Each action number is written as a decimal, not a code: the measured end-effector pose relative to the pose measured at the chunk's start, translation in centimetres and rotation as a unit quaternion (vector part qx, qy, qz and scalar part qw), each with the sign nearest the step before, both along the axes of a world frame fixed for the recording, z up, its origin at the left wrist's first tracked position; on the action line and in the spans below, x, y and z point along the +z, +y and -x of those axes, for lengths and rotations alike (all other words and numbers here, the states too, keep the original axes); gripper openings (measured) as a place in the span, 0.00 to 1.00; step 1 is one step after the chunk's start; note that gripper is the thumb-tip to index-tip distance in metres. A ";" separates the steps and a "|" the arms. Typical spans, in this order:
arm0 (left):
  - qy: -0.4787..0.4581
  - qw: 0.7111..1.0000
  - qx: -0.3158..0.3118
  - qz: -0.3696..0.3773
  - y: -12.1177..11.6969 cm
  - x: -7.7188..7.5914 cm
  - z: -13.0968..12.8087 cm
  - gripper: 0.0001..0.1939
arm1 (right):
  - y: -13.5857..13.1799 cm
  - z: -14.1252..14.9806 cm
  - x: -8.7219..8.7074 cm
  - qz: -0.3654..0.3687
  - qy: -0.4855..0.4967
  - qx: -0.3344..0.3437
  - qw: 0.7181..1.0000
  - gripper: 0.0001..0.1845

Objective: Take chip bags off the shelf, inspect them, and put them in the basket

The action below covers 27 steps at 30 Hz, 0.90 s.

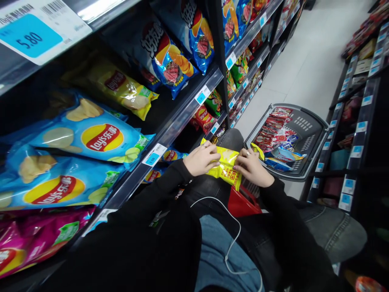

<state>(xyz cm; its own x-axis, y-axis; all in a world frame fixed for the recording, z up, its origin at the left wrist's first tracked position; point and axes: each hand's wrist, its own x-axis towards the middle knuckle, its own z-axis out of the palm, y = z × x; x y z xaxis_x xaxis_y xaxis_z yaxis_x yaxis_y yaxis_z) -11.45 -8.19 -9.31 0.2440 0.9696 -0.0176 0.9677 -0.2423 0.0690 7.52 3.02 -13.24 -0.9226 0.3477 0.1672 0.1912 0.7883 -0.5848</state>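
A small yellow snack bag [226, 165] lies across my lap, held from both ends. My left hand [200, 159] is closed on its left end, fingers curled over the top edge. My right hand [252, 167] is closed on its right end, thumb and fingers pinching the foil. Both sleeves are black. A red bag or pack [243, 202] sits just below the yellow bag on my knees.
A grey shopping basket [316, 129] with several snack packets stands on the floor ahead to the right. Shelves of blue, yellow and pink crisp bags [100, 138] fill the left side. Another shelf unit [358, 134] lines the right. The white aisle floor [313, 61] runs ahead.
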 end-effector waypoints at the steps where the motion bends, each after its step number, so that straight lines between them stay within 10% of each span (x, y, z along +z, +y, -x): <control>1: -0.009 1.000 0.000 0.010 0.0 0.1 -0.1 0.13 | 0.0 0.1 -0.2 0.034 0.028 -0.031 0.999 0.10; 6: -0.015 1.000 0.007 0.026 -0.3 -0.4 0.1 0.12 | 0.7 -0.2 -2.6 0.228 0.126 -0.247 0.933 0.09; 11: -0.015 0.999 0.038 0.026 -0.8 -0.1 0.6 0.14 | 0.1 -0.4 -3.3 0.488 0.069 -0.079 0.866 0.14; 20: -0.101 0.982 0.159 -0.034 -1.4 2.0 -5.2 0.14 | -3.7 0.8 -1.1 0.627 0.149 -0.124 0.754 0.15; 27: -0.194 0.972 0.129 -0.015 -1.3 3.8 -4.2 0.12 | -2.7 0.6 2.0 0.466 0.169 -0.166 0.853 0.25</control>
